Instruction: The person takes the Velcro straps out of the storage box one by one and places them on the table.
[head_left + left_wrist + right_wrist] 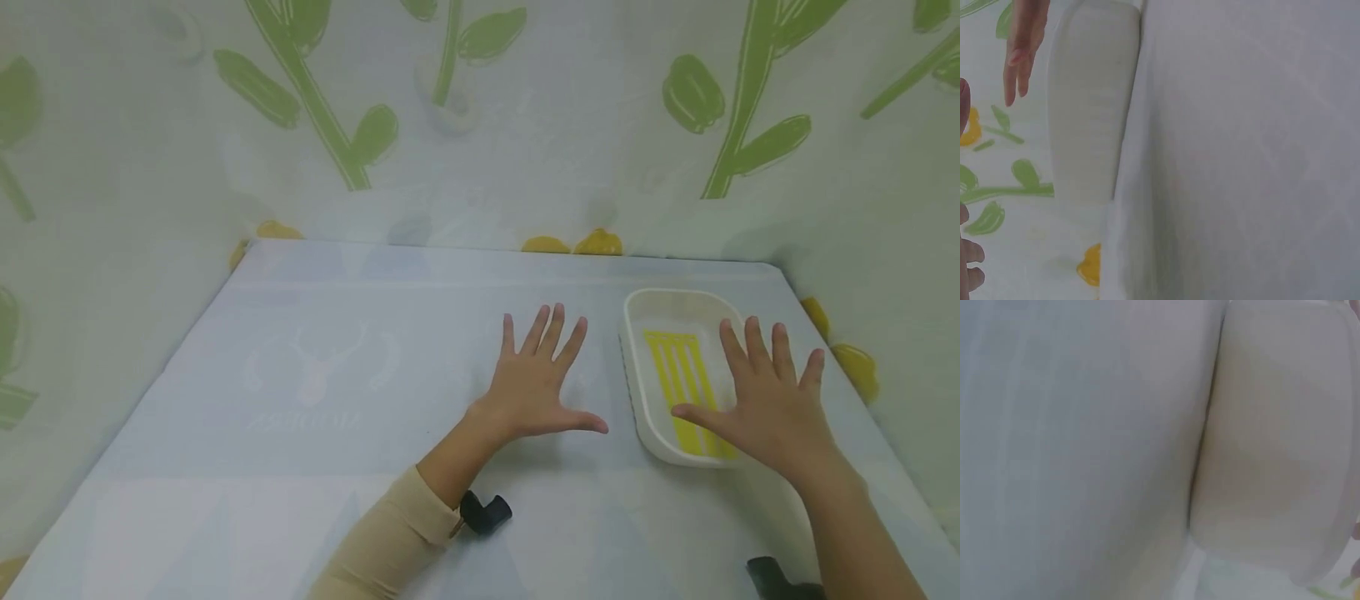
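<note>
In the head view my left hand [528,387] is spread wide above the middle right of the table, holding nothing. My right hand [776,412], also spread with straight fingers, hovers over the right side of a white plastic tray [675,310] and hides part of it. Several flat yellow strips [684,375] lie side by side in the tray; the right hand's thumb covers a bit of them. The left wrist view has the tray's outer wall [1092,106] and the right hand [1025,47] beyond it. Up close, the right wrist view is filled largely by the tray's side [1272,444].
A pale cloth with a faint deer-head print covers the table [315,467]. Behind and beside it hangs a white curtain [525,167] with green leaves and yellow flowers. A black device [486,512] sits at the left wrist, another [780,579] at the right.
</note>
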`<state>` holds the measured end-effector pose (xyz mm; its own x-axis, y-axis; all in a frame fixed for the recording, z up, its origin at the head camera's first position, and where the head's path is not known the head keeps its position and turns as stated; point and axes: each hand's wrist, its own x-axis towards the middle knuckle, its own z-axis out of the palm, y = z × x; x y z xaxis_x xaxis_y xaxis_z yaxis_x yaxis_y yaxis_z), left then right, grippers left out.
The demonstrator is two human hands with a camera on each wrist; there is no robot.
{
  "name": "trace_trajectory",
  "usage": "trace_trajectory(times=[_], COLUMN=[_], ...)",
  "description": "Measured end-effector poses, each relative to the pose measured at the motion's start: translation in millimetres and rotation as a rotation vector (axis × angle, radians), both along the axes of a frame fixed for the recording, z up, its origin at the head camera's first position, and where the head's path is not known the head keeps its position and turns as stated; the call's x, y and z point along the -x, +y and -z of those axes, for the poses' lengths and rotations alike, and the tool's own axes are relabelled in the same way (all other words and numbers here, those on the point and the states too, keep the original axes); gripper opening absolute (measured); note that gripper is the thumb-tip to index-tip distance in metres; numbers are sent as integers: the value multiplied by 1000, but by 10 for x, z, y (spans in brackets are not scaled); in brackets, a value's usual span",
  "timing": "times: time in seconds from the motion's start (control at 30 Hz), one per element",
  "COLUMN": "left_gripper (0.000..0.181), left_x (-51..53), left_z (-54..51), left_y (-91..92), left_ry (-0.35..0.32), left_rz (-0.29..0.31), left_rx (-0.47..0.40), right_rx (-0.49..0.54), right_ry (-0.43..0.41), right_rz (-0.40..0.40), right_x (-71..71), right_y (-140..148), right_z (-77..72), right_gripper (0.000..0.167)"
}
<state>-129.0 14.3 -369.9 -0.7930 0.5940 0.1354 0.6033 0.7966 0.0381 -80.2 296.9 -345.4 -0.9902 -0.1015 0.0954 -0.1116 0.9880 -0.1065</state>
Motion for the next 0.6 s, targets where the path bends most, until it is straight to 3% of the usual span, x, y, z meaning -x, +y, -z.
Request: trace_trajectory(times=[0.2,0.3,0.43,0.6], left_gripper=[117,117,117,116], left_x=[-47,-50,-40,-14], left_z=[8,25,29,32], left_y=[133,199,270,348], left_ry=[-18,-61,-170,-291], left_rz=[44,55,72,90], left_rx=[-3,-26,-98,-234], right_rx=[17,38,64,103], right_ry=[-2,-29,-57,-33], right_rz=[5,9,-4,-38], right_x=[-65,-85,-90,-105], right_y=[157,238,357,511], right_z=[3,22,67,121], right_gripper=[117,117,116,114])
